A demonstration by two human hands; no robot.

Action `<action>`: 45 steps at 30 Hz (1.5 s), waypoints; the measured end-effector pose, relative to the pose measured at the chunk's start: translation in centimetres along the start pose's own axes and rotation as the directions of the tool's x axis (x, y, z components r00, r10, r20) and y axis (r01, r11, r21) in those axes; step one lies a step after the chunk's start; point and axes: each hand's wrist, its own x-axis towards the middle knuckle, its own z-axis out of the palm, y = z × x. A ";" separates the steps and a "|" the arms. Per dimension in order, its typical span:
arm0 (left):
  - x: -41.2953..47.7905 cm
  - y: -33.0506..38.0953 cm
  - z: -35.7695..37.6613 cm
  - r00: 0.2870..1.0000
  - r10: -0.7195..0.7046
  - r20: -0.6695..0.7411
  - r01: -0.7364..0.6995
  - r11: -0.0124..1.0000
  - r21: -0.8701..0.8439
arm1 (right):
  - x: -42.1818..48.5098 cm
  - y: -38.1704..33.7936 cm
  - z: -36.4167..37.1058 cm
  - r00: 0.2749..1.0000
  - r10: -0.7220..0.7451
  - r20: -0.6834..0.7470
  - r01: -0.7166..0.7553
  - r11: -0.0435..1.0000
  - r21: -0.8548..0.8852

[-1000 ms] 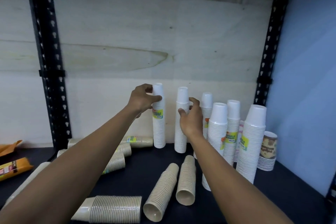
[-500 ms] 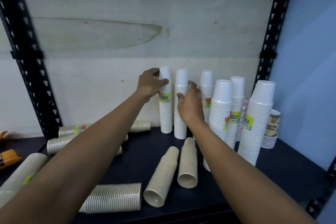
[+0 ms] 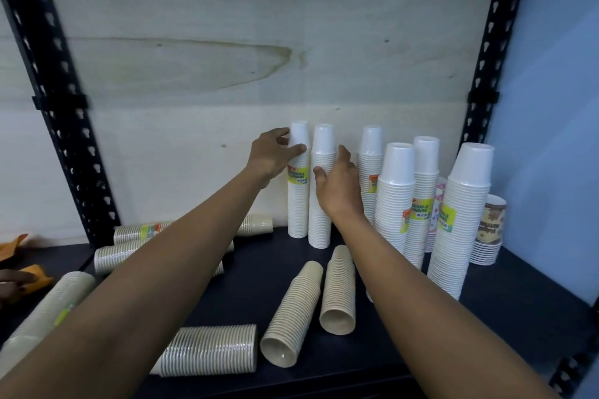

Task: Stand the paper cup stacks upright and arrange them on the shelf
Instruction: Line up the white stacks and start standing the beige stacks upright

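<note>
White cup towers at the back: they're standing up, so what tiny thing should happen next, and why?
Probably let go of both. The left grip holds the leftmost white stack and the right grip holds the second white stack; both stand upright, side by side on the shelf. Beige stacks, like the nearest lying beige stack, lie flat, waiting to be stood up.

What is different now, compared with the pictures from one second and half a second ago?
The left hand has slid the left white stack rightward, so it now stands close beside the second white stack, which the right hand still steadies. Neither hand let go. The other upright stacks and the beige stacks lying on the shelf stayed put.
</note>
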 end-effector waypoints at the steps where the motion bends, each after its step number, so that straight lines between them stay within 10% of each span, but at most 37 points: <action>1: -0.1 -0.1 -0.2 1.000 -0.019 0.001 0.019 1.000 0.002 | -0.1 -0.1 0.0 1.000 -0.002 0.009 0.002 1.000 -0.004; 20: -11.6 -0.1 -4.1 0.968 -0.193 0.163 0.153 0.960 0.233 | -7.3 -4.0 -6.3 0.992 -0.037 0.122 0.036 0.999 0.014; 45: -20.8 -1.5 -0.8 0.834 -0.325 0.446 -0.099 0.706 0.701 | -16.6 4.0 -8.1 0.848 0.167 0.503 -0.032 0.964 -0.266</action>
